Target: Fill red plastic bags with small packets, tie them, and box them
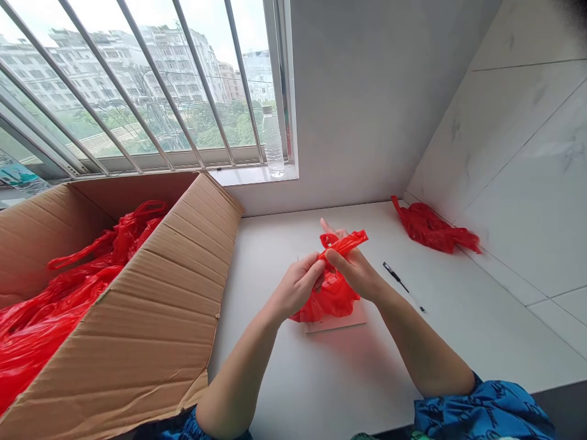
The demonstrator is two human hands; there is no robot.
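Note:
A red plastic bag (332,299) hangs between my two hands, above the middle of the white table. My left hand (301,282) is closed on the gathered upper part of the bag. With thumb and fingers, my right hand (353,266) pinches the bag's twisted handle, and one finger points up and away. Below the bag, partly covered by it, lies a flat pale pad or booklet (339,324). Whether the bag contains anything is hard to see.
On the left stands an open cardboard box (151,305) full of red plastic bags (92,287). Another crumpled red bag (431,226) lies by the tiled wall. A pen (402,284) rests right of my hands. One clear bottle (273,143) stands on the sill of the barred window.

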